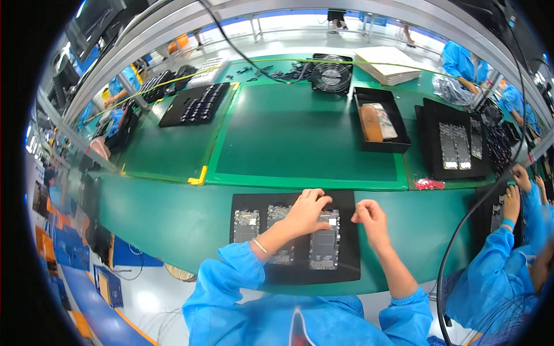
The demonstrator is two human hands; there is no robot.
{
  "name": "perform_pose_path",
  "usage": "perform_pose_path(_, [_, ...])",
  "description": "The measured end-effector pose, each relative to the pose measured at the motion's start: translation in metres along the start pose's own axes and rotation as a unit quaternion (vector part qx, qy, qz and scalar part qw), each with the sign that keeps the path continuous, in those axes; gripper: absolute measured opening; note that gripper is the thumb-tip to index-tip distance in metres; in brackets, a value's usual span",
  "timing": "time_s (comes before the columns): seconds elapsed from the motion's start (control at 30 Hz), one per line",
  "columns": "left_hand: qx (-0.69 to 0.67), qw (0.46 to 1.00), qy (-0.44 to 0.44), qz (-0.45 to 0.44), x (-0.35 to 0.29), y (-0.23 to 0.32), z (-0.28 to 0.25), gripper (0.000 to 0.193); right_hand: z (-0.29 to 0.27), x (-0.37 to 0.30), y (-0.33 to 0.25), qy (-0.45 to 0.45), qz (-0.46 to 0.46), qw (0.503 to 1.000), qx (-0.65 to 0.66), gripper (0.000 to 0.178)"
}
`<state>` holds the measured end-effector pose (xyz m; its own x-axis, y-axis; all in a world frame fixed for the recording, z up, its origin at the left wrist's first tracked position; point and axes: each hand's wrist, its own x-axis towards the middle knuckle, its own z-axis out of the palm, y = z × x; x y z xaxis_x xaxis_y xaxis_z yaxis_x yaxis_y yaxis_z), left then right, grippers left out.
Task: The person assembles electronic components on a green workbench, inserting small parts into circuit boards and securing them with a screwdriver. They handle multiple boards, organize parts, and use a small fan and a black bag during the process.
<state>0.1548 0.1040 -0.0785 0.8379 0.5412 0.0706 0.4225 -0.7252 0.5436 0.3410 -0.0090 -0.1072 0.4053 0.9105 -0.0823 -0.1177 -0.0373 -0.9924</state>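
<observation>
A black mat (300,274) lies in front of me with three phone-sized circuit boards on it. The left board (246,226) and the right board (324,251) are mostly in sight, while my left forearm and hand cover much of the middle board (279,214). Over the upper end of the right board, my left hand (307,214) hovers or rests with thumb and forefinger apart; contact is hard to judge. Just off the mat's right edge, my right hand (373,224) has its fingertips curled together. Whatever may be pinched there is too small to make out.
Behind the mat, a raised green work surface (277,138) carries a black tray (398,144) and a fan (332,75). Black board stacks stand at left (193,105) and right (447,138). A black cable (441,277) hangs at right, near a co-worker's arms (502,242).
</observation>
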Motion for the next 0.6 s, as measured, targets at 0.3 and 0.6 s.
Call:
perform_pose_path(0.3, [0.065,0.987,-0.059,-0.132,-0.064,-0.027,-0.050,0.064,0.049,-0.043,-0.011,-0.107,0.057,0.992,0.032,0.014])
perform_pose_path(0.6, [0.003,0.991,0.135,0.007,-0.112,0.001,-0.079,0.051,0.134,-0.042,-0.025,-0.141,0.029,0.987,0.066,0.014])
